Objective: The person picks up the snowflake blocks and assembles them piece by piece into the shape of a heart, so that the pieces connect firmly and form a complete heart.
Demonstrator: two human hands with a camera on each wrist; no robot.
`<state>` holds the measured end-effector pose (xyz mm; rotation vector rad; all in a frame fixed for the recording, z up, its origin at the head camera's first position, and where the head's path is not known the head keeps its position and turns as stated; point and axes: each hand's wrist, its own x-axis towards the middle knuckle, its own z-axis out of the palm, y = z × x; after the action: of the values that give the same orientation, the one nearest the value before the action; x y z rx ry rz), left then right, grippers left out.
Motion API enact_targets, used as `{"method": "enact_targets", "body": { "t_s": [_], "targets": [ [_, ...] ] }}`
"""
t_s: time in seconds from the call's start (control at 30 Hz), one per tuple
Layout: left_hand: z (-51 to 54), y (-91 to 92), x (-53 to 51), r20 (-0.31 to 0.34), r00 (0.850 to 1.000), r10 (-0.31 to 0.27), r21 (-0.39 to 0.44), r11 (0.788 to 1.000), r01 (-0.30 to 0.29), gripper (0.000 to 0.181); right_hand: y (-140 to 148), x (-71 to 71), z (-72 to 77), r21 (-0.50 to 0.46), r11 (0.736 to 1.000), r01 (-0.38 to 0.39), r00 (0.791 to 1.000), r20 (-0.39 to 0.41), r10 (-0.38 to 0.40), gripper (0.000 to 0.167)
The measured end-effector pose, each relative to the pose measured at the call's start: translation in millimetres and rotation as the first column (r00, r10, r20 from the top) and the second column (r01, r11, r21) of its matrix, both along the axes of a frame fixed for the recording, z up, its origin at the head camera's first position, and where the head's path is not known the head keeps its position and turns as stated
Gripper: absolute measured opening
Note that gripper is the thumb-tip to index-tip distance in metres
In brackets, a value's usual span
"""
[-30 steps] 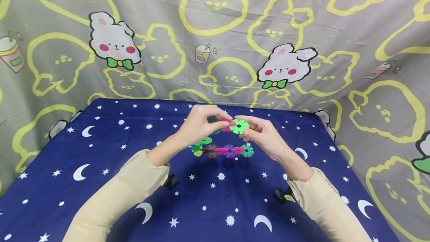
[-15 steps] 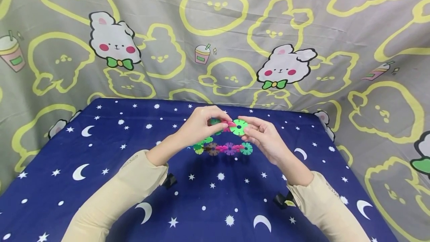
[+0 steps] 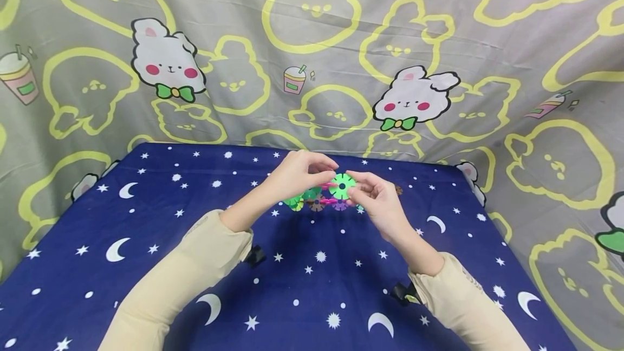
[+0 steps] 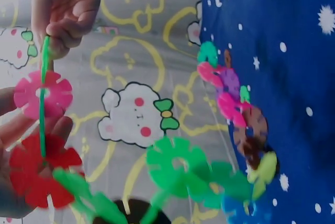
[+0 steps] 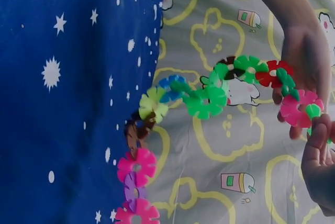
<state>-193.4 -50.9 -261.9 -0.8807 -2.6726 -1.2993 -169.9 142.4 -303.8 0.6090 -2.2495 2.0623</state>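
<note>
A chain of flower-shaped plastic interlocking discs hangs in the air above the table. My right hand [image 3: 382, 202] pinches the bright green disc [image 3: 343, 186] at its end. Slotted into it is a pink disc [image 4: 43, 94], followed by a red disc [image 4: 44, 171]. My left hand [image 3: 304, 172] is close beside the pink disc, its fingers spread apart behind the chain and not visibly gripping it. Further along are green discs [image 5: 206, 102], a yellow-green disc [image 5: 153, 104], a brown disc [image 4: 250, 130] and a purple disc [image 5: 135, 190]. The head view hides part of the chain behind the hands.
A dark blue cloth [image 3: 292, 275] with white moons and stars covers the table. Behind it hangs a grey curtain [image 3: 336, 26] printed with rabbits and cups. A small brown piece [image 3: 399, 190] shows just beyond the right hand.
The left fingers have parted from the pink disc they pinched. The green disc has shifted slightly left with the right hand, and the chain's hanging part has risen in the head view.
</note>
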Motion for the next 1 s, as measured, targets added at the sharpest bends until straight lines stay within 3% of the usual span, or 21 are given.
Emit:
{"method": "enact_targets", "body": {
  "t_s": [0.17,0.33,0.57,0.63,0.8,0.9,1.0],
  "targets": [
    [-0.8,6.1,-7.0,0.072,0.996,-0.058,0.005,0.998,0.058,0.018,-9,0.9,-5.7,-0.033,0.999,0.015,0.999,-0.030,-0.016,0.030],
    [-5.1,8.8,-8.5,0.137,0.990,-0.036,0.017,0.999,0.034,0.018,-14,2.3,-9.3,-0.010,1.000,0.023,0.996,-0.091,-0.024,0.025],
    [-9.9,4.6,-7.3,0.296,0.951,-0.094,0.156,0.986,0.049,0.023,-14,2.7,-14.7,0.014,0.999,0.039,0.978,-0.204,-0.036,0.022],
    [-12.0,4.6,-7.4,0.291,0.950,-0.111,0.184,0.981,0.058,0.023,-13,1.8,-15.7,0.010,1.000,0.030,0.978,-0.209,-0.027,0.021],
    [-16.1,4.8,-7.9,0.220,0.970,-0.103,0.218,0.974,0.054,0.017,-4,-3.5,-17.0,-0.009,1.000,0.021,0.979,-0.204,-0.023,0.022],
    [-17.0,3.6,-8.1,0.200,0.976,-0.091,0.231,0.972,0.043,0.014,7,-12.4,-19.5,-0.011,0.998,0.064,0.977,-0.201,-0.065,0.024],
    [-17.1,2.2,-8.4,0.211,0.972,-0.103,0.254,0.966,0.047,0.013,26,-27.8,-24.5,0.008,0.988,0.152,0.975,-0.167,-0.149,0.024]
  ]
}}
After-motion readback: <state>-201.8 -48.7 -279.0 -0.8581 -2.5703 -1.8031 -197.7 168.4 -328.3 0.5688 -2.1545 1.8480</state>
